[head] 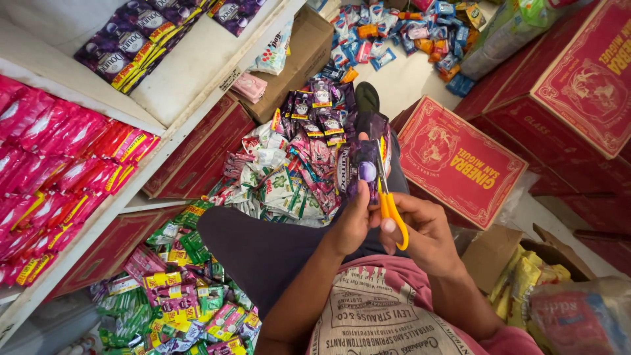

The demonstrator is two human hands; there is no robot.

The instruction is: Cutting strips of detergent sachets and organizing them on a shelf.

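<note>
A pale floor (pixel 407 79) in a crowded stockroom is being looked down on, with the red carton (pixel 460 161) at mid-right serving as the landmark. Just left of that carton, a strip of dark purple sachets (pixel 360 167) is being held up by the left hand (pixel 351 223), whose fingers are being closed around the strip's lower end. Between the strip and the carton, orange-handled scissors (pixel 388 200) are being gripped by the right hand (pixel 427 236), fingers through the loops, with the blades being laid against the strip's right edge.

Further left of the carton, a loose heap of mixed sachets (pixel 282 171) is being spread over the floor beyond a dark-trousered knee (pixel 263 250). Well left of the carton, a white shelf unit (pixel 190 72) is being filled: purple sachets (pixel 131 39) on the upper shelf, pink and red sachets (pixel 59 171) on the lower. Below and left of the carton, green and pink sachets (pixel 177 296) are being piled. Above the carton, blue and orange sachets (pixel 401 33) are being scattered beside an open brown box (pixel 302 56). Right of the carton, larger red crates (pixel 572 79) are being stacked. Below the carton, a brown box (pixel 519 256) is being filled with yellow packets (pixel 526 276).
</note>
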